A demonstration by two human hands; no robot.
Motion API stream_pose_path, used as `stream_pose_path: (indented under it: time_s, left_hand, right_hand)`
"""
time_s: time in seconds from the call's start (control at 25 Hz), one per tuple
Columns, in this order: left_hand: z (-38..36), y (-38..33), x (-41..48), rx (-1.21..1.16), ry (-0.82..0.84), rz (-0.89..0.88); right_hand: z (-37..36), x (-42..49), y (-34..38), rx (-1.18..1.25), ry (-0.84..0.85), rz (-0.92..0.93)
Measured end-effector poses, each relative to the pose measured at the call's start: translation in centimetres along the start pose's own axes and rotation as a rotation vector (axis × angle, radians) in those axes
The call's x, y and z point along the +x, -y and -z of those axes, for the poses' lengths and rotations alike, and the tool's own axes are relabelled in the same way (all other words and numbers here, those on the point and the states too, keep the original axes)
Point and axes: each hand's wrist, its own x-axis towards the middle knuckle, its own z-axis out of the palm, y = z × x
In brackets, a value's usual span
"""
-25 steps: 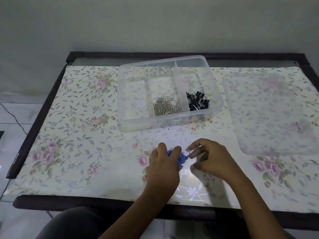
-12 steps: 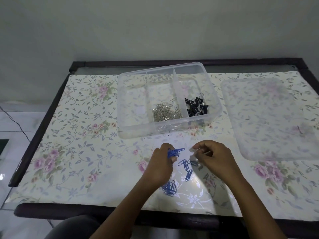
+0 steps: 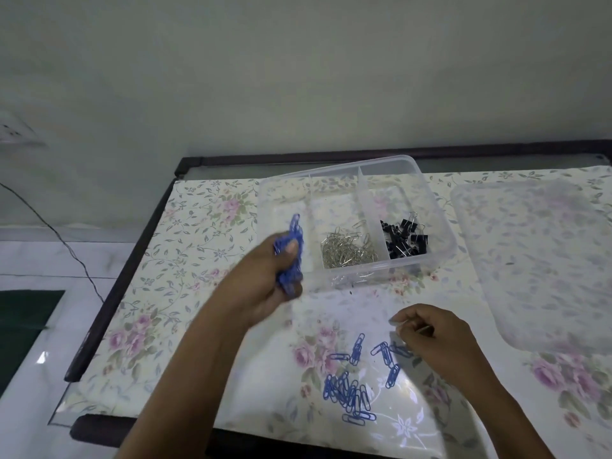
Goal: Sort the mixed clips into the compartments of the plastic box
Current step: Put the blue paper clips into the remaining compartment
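A clear plastic box [image 3: 440, 226] with three compartments stands at the back of the table. Silver paper clips [image 3: 347, 250] fill its middle compartment, black binder clips [image 3: 405, 240] its right one. My left hand [image 3: 261, 283] is raised at the box's front left corner, shut on a bunch of blue paper clips [image 3: 291, 253]. More blue paper clips [image 3: 351, 389] lie scattered on the table near the front edge. My right hand [image 3: 437, 339] hovers just right of them, its fingers pinched on what looks like a thin silver clip.
The box's translucent lid [image 3: 543, 260] lies flat to the right of the box. A floral cloth under glass covers the table [image 3: 185, 260], which has a dark frame. A black cable [image 3: 66, 250] runs down the wall at left.
My left hand has lifted its bunch of blue clips from the table's front up to the box's left side. Loose blue clips now lie uncovered. The view has tilted up and left.
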Motion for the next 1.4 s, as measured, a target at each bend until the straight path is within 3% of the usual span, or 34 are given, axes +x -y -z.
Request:
stream_pose_path:
  time_s: [0.12, 0.32, 0.4, 0.52, 0.6, 0.72, 0.76, 0.8, 0.88, 0.96, 1.0, 1.08, 1.2, 1.32, 1.4]
  left_hand:
    - [0.0, -1.5, 4.7, 0.211, -0.111, -0.043]
    - [0.6, 0.6, 11.6, 0.894, -0.311, 0.006]
    - [0.5, 0.9, 11.5, 1.124, -0.291, 0.036]
    - [0.2, 0.4, 9.0, 1.135, -0.218, -0.016]
    - [0.0, 0.5, 6.1, 1.125, -0.23, -0.152]
    - [-0.4, 3.6, 0.2, 1.039, -0.267, -0.662]
    - [-0.6, 5.2, -1.7, 1.031, -0.229, -0.749]
    - [-0.8, 6.7, -3.5, 1.043, -0.168, -0.71]
    - [-1.2, 9.8, -5.4, 1.092, -0.048, -0.398]
    - [-1.5, 12.4, -5.7, 1.303, 0.022, -0.081]
    - [-1.6, 13.3, -5.4, 1.389, 0.03, -0.029]
    - [-2.1, 14.1, -4.6, 1.444, 0.002, -0.051]
    - [-2.3, 13.8, -2.8, 1.311, -0.039, -0.072]
    - [-2.2, 12.7, -1.6, 1.198, -0.005, -0.125]
    - [-1.9, 12.4, -1.4, 1.191, -0.018, -0.17]
  right_hand:
    - [0.1, 0.1, 0.0, 0.005, 0.011, -0.009]
    - [0.0, 0.2, -0.2, 0.004, 0.018, -0.014]
    - [0.0, 0.3, -0.3, -0.004, 0.019, -0.008]
    - [0.1, 0.3, -0.4, -0.002, 0.025, -0.008]
    - [0.1, 0.2, -0.3, -0.009, 0.035, 0.003]
    - [0.2, 0.1, -0.1, -0.035, 0.029, 0.023]
    - [0.1, 0.2, -0.1, -0.046, 0.025, 0.022]
    - [0.0, 0.1, -0.1, -0.053, 0.022, 0.016]
    - [-0.1, 0.0, 0.0, -0.051, 0.025, -0.004]
    - [-0.1, -0.2, 0.2, -0.081, 0.073, -0.008]
    - [-0.1, -0.4, 0.4, -0.114, 0.129, -0.006]
    - [-0.5, -0.8, 0.9, -0.188, 0.262, 0.005]
    - [-2.1, -1.0, 1.6, -0.214, 0.354, 0.059]
    - [-2.7, -0.9, 1.9, -0.075, 0.306, 0.085]
    - [-1.9, -0.6, 1.7, 0.078, 0.162, 0.06]
